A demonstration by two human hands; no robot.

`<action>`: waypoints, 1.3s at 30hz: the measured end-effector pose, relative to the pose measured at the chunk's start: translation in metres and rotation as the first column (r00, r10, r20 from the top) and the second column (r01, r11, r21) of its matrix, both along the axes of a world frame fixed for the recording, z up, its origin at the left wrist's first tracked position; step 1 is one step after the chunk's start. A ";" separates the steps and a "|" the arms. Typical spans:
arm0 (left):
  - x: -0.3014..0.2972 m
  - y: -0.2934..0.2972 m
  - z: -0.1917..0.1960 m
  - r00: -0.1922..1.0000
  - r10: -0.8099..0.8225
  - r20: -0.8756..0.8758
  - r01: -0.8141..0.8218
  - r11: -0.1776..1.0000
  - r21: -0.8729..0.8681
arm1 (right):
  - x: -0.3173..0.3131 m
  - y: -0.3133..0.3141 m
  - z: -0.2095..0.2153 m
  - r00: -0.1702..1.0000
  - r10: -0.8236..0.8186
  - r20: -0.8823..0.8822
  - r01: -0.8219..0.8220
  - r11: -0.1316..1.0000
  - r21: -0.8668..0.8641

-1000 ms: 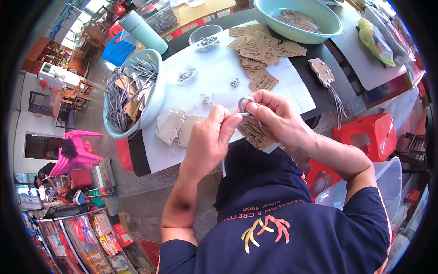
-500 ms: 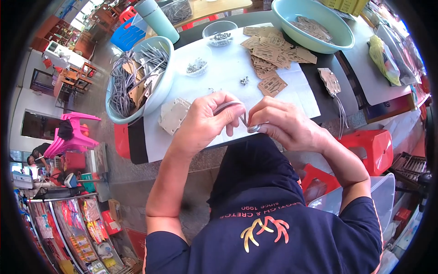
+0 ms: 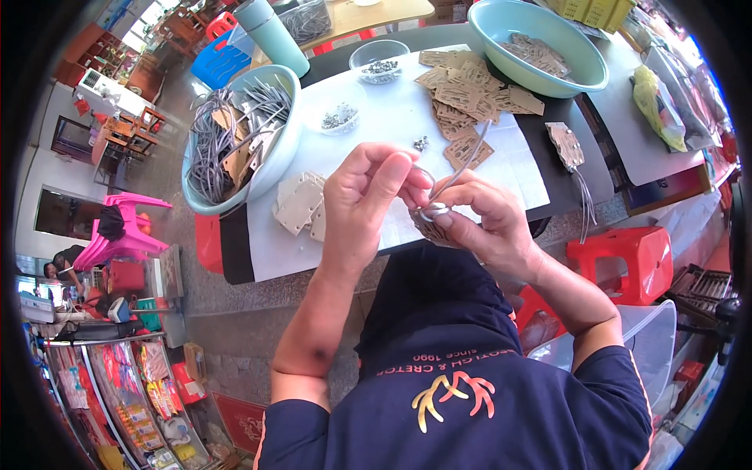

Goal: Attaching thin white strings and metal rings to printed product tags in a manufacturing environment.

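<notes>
Above the near edge of the white sheet, my right hand (image 3: 495, 223) grips a small brown board (image 3: 431, 229) with grey cable looped over its top. A free length of this grey cable (image 3: 470, 155) sticks up from between my hands toward the far side. Close beside it, my left hand (image 3: 368, 192) is closed at the fingertips on a bend of the cable. Fingers hide much of the board and where the cable meets it. Left of my left hand lie pale plates (image 3: 296, 205), and beyond my hands is a small heap of metal parts (image 3: 421, 143).
A light-blue basin (image 3: 288, 129) of grey cables stands left. Clear bowls (image 3: 379, 61) hold small metal parts. Brown boards (image 3: 462, 92) lie piled before another basin (image 3: 540, 82). A board with cables (image 3: 565, 145) lies right, above a red stool (image 3: 627, 262). A bottle (image 3: 270, 35) stands behind.
My left hand has shifted slightly right and turned. The cable's free end now points up and away, and the brown board in my right hand has come into sight.
</notes>
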State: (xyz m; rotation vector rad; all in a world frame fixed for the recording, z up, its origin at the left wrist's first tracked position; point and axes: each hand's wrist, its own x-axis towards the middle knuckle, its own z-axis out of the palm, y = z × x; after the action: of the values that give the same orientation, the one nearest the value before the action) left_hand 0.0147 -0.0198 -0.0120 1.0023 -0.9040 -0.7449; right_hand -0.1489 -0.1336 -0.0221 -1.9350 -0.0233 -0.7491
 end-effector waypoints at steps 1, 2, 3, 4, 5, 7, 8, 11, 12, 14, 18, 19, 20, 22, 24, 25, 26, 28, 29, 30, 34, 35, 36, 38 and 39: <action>-0.002 0.000 -0.001 1.000 -0.003 0.000 0.003 1.000 0.000 | 0.000 0.002 -0.002 0.999 -0.043 0.023 0.042 0.999 0.023; -0.005 -0.001 -0.002 0.998 -0.021 -0.065 0.018 0.999 -0.050 | 0.001 0.003 -0.004 0.995 -0.086 0.045 0.084 0.995 0.047; -0.007 0.000 -0.003 0.991 -0.039 -0.128 0.026 0.995 -0.100 | 0.002 0.005 -0.009 0.995 -0.086 0.047 0.083 0.995 0.047; -0.009 0.000 -0.003 0.991 -0.039 -0.126 0.026 0.995 -0.100 | 0.004 0.006 -0.016 0.991 -0.124 0.057 0.115 0.983 0.144; -0.011 0.000 -0.004 0.986 -0.024 -0.168 0.003 0.992 -0.124 | 0.005 0.008 -0.020 0.985 -0.163 0.063 0.143 0.960 0.240; -0.012 0.000 -0.008 0.977 -0.016 -0.212 -0.016 0.989 -0.147 | 0.007 0.010 -0.021 0.982 -0.176 0.074 0.144 0.938 0.314; -0.012 0.000 -0.011 0.981 -0.009 -0.194 -0.022 0.988 -0.156 | 0.008 0.011 -0.021 0.979 -0.187 0.085 0.141 0.911 0.387; -0.018 0.000 -0.014 0.977 -0.019 -0.211 -0.029 0.974 -0.223 | 0.010 0.010 -0.019 0.967 -0.209 0.147 0.141 0.917 0.374; -0.021 0.000 -0.014 0.969 -0.036 -0.246 -0.035 0.959 -0.280 | 0.009 0.009 -0.019 0.966 -0.211 0.148 0.143 0.917 0.373; -0.028 -0.001 -0.015 0.981 -0.023 -0.191 -0.042 0.943 -0.331 | 0.008 0.008 -0.018 0.950 -0.263 0.166 0.209 0.935 0.285; -0.039 0.002 -0.018 0.991 0.128 -0.050 -0.137 0.923 -0.359 | 0.006 0.009 -0.011 0.929 -0.334 0.158 0.288 0.923 0.254; -0.042 0.001 -0.019 0.973 0.228 0.045 -0.194 0.904 -0.381 | 0.008 0.008 -0.013 0.925 -0.332 0.186 0.274 0.920 0.280; -0.045 -0.001 -0.019 0.941 0.331 0.067 -0.274 0.864 -0.422 | 0.008 0.007 -0.014 0.920 -0.330 0.213 0.258 0.917 0.305; -0.037 0.011 -0.024 0.835 0.442 0.329 -0.323 0.876 -0.358 | 0.002 0.006 -0.008 0.944 -0.292 0.155 0.242 0.930 0.276; -0.038 0.011 -0.019 0.670 0.533 0.516 -0.423 0.846 -0.325 | -0.001 0.007 -0.005 0.964 -0.250 0.095 0.220 0.944 0.248; -0.037 0.010 -0.013 0.669 0.535 0.516 -0.425 0.845 -0.325 | -0.002 0.009 -0.005 0.971 -0.232 0.063 0.207 0.940 0.272; -0.034 0.010 -0.009 0.673 0.459 0.580 -0.375 0.888 -0.267 | -0.003 0.010 -0.004 0.977 -0.213 0.032 0.194 0.935 0.297; -0.027 0.005 -0.007 0.733 0.348 0.584 -0.280 0.937 -0.206 | -0.001 0.006 -0.001 0.969 -0.237 0.063 0.219 0.951 0.217; -0.023 0.005 -0.007 0.733 0.347 0.585 -0.280 0.938 -0.206 | 0.001 0.004 0.000 0.961 -0.260 0.095 0.246 0.960 0.137; -0.018 0.005 -0.007 0.735 0.312 0.603 -0.234 0.950 -0.206 | 0.001 0.003 0.001 0.961 -0.261 0.095 0.247 0.959 0.138; -0.019 0.002 -0.005 0.756 0.264 0.599 -0.207 0.964 -0.164 | 0.003 0.002 -0.002 0.968 -0.238 0.076 0.227 0.966 0.127; -0.020 0.001 -0.004 0.757 0.261 0.599 -0.205 0.965 -0.162 | 0.004 0.001 -0.004 0.967 -0.244 0.077 0.235 0.966 0.108; -0.021 0.000 -0.004 0.750 0.285 0.597 -0.239 0.958 -0.156 | 0.005 0.000 -0.004 0.966 -0.245 0.076 0.237 0.965 0.109; -0.021 -0.001 -0.007 0.742 0.305 0.597 -0.272 0.951 -0.149 | 0.007 0.000 -0.003 0.961 -0.240 0.134 0.243 0.970 -0.006; -0.021 -0.001 -0.012 0.742 0.344 0.576 -0.316 0.936 -0.152 | 0.008 0.002 -0.003 0.961 -0.240 0.134 0.243 0.970 -0.005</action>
State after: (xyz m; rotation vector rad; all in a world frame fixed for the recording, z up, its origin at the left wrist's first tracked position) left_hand -0.0062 -0.0210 -0.0236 1.3483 -1.2299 -0.0838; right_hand -0.1413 -0.1319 -0.0251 -1.9262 0.1267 -1.0428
